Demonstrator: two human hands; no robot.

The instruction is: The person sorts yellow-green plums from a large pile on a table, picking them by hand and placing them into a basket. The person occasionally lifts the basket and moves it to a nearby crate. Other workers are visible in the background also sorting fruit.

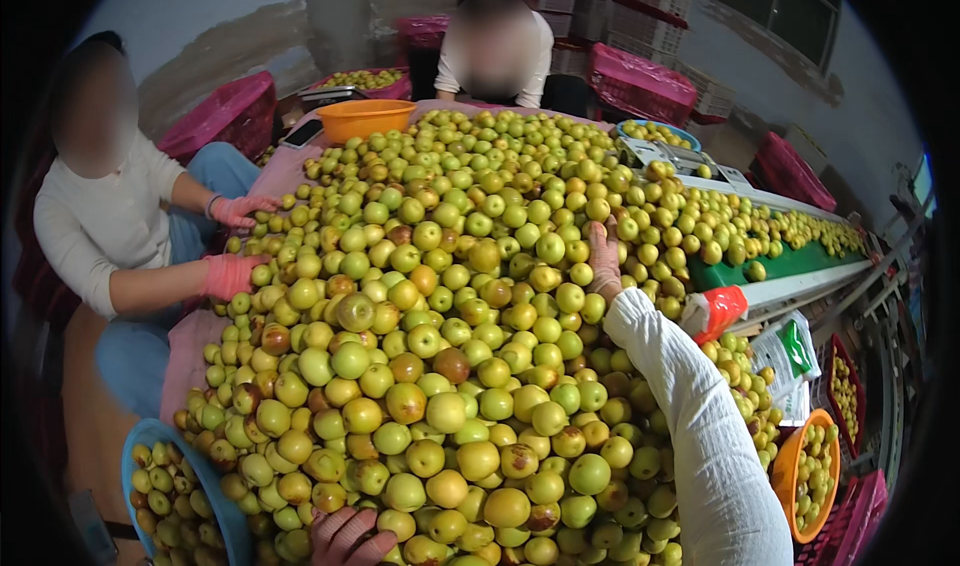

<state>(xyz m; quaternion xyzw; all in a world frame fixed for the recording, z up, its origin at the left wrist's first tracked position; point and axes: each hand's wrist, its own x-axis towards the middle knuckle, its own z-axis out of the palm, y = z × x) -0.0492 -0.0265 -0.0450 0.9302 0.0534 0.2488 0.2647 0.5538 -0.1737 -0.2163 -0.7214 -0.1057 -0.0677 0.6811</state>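
Observation:
A large heap of green-yellow jujube fruits, some with brown patches, covers the surface before me. My right hand, in a pink glove, reaches into the far right part of the heap, touching fruit; whether it grips any cannot be told. At the bottom edge my left hand, also in a pink glove, rests against the near fruits with its fingers bent. A green conveyor belt carrying fruits runs off to the right beyond my right arm.
Blue basin of fruit stands near left; orange basins are far left and right. A person in pink gloves touches fruits at left; another person sits opposite. A phone lies on pink cloth. Lined crates stand behind.

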